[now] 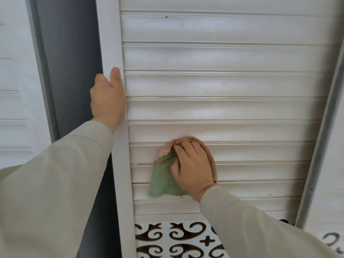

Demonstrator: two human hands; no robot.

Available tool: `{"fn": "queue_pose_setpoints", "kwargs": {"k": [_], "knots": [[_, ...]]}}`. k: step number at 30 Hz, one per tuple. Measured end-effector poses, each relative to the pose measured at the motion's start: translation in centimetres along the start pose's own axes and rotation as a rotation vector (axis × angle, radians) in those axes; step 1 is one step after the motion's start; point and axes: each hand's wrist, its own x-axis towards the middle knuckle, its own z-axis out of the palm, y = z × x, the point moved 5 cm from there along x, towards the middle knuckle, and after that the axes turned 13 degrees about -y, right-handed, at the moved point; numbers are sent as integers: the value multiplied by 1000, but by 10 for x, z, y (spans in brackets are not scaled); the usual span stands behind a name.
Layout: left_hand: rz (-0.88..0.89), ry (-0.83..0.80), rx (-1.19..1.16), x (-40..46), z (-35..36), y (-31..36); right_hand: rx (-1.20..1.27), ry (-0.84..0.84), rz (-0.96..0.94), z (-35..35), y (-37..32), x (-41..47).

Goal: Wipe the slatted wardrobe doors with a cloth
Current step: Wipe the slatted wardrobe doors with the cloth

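A white slatted wardrobe door (223, 86) fills the middle of the view, standing ajar. My left hand (107, 97) grips the door's left frame edge, thumb on the front face and fingers wrapped behind it. My right hand (192, 167) presses a green and pink cloth (162, 181) against the lower slats, near the door's left side. The fingers curl over the bunched pink part while the green part hangs below and to the left of the hand.
Below the slats the door has a cut-out scroll-pattern panel (176, 239). A dark gap (74, 71) shows the wardrobe's inside left of the door. Another slatted door (14, 108) stands at far left, and a metal-edged door (323, 127) at right.
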Motion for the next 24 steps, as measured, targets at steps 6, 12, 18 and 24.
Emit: {"fn": "queue_pose_setpoints", "kwargs": {"k": [6, 12, 18, 24], "knots": [[1, 51, 33, 3, -4, -8, -181, 17, 145, -23, 99, -51], [74, 293, 374, -6, 2, 3, -30, 137, 252, -36, 101, -51], [652, 134, 612, -52, 76, 59, 135, 114, 10, -35, 28, -17], [777, -27, 833, -53, 104, 32, -28, -69, -33, -13, 33, -20]]}}
